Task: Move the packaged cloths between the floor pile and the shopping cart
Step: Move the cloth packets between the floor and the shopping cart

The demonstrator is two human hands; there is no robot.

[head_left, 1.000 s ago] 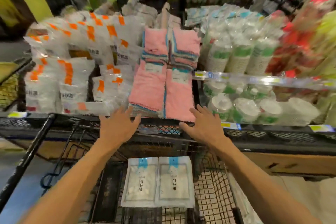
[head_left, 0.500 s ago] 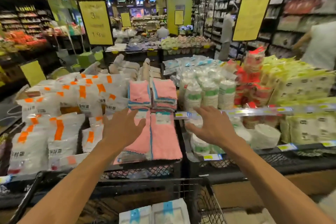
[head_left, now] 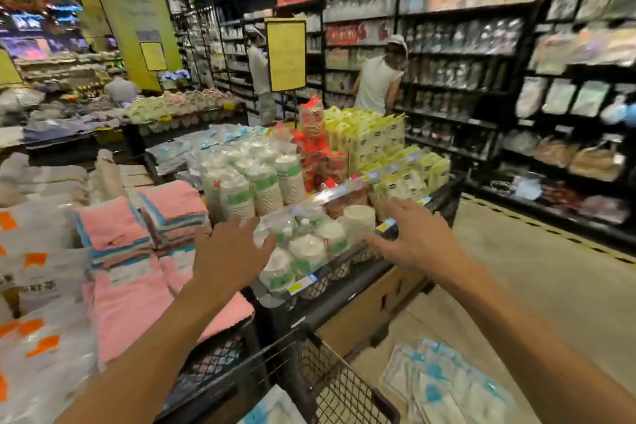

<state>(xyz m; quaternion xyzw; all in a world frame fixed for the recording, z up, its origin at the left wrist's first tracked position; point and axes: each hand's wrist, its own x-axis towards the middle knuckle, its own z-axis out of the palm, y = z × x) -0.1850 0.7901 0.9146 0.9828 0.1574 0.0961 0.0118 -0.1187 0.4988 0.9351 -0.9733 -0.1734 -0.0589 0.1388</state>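
Now view swung right, floor pile [head_left: 447, 385] visible, left hand [head_left: 229, 258], right hand [head_left: 413, 237] empty.

Premises: a retail store, household-goods section. Tall black metal shelving [head_left: 457, 79] lines the aisle, stocked with packaged goods. A low black display stand [head_left: 361, 272] holds wrapped stacks of white paper cups [head_left: 261, 186] behind yellow price labels [head_left: 298, 284]. A yellow hanging price sign [head_left: 286, 53] and a black wire shopping cart [head_left: 330, 385] are present.

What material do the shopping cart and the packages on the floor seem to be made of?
The shopping cart looks like black coated metal wire: a thin, rigid grid. The floor pile seems to be white cloth in clear glossy plastic film with blue labels, though blur hides detail.
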